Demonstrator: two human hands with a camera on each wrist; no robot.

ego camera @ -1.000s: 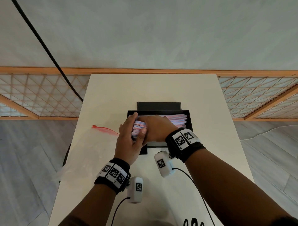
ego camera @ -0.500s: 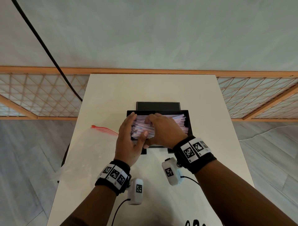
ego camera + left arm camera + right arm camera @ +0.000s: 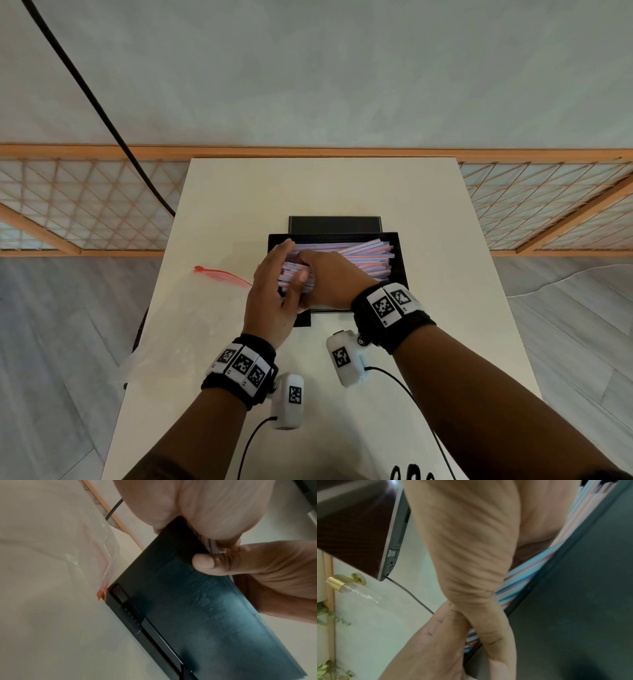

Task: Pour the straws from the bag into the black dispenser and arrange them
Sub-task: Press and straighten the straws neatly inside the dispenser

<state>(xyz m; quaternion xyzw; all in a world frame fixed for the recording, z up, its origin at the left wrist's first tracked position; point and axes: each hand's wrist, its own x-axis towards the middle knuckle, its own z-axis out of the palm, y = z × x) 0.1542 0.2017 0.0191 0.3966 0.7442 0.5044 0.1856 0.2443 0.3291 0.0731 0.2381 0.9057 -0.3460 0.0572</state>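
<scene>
A black rectangular plastic dispenser [image 3: 399, 260] was seen standing on the pale cream surface [image 3: 342, 192], its top open and a pile of thin pink, blue and white striped paper straws [image 3: 359, 255] lying lengthwise inside it. The straws were seen skewed, their right ends fanned toward the dispenser's far right corner and their left ends bunched at the near left.

The left hand [image 3: 270, 301] was placed against the dispenser's left end, fingers extended upward along the straw ends and the thumb laid across the bundle; its grip was seen as flat and pressing rather than clenched. In the left wrist view the thumb [image 3: 223, 562] was seen resting at the dispenser's [image 3: 197, 608] upper edge, touching a few straw tips [image 3: 212, 546].

The right hand [image 3: 329, 281] was laid over the left part of the pile from above, its fingers curled down over the straws, beside the left thumb. In the right wrist view the palm [image 3: 471, 540] was seen lying on the striped straws [image 3: 522, 577] along the dispenser's wall [image 3: 573, 601]; how far the fingers were wrapped round the bundle could not be told, since they were hidden.

A clear plastic bag with a red zip strip [image 3: 219, 274] was seen lying flat on the surface just left of the dispenser, apart from both hands. In the left wrist view its red corner [image 3: 101, 593] was seen touching the dispenser's base.
</scene>
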